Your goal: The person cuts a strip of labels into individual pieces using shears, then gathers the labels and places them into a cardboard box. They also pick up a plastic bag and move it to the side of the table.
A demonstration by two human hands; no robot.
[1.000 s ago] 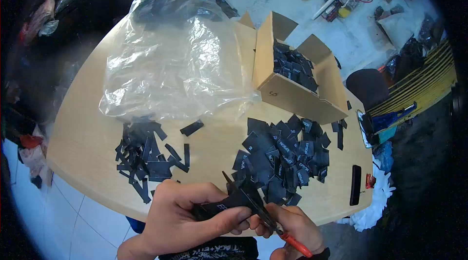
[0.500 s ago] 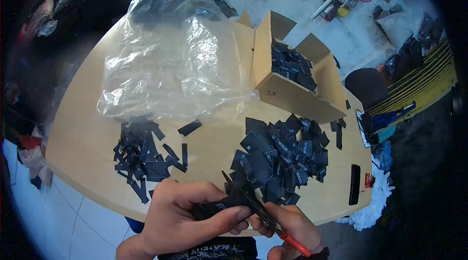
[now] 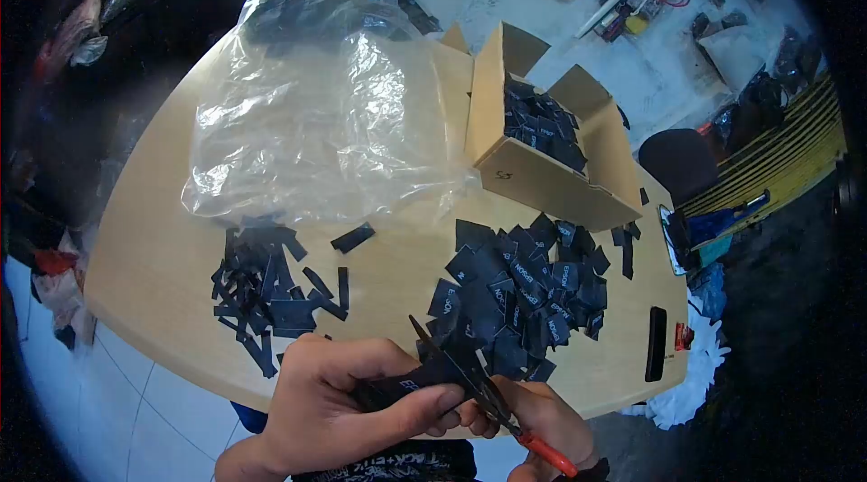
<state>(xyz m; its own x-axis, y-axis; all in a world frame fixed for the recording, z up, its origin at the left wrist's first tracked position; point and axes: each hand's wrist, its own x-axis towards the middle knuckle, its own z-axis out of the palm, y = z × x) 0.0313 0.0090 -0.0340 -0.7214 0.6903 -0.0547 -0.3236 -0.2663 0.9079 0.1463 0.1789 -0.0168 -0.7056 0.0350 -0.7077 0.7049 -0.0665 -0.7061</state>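
Your left hand (image 3: 348, 405) has its fingers clenched around a black label strip (image 3: 406, 384), held just off the near edge of the tabletop (image 3: 163, 247). Your right hand (image 3: 542, 419) grips red-handled scissors (image 3: 479, 392), blades parted across the strip. Just beyond the scissors lies a pile of cut labels (image 3: 524, 292); behind that pile stands the cardboard box (image 3: 542, 166).
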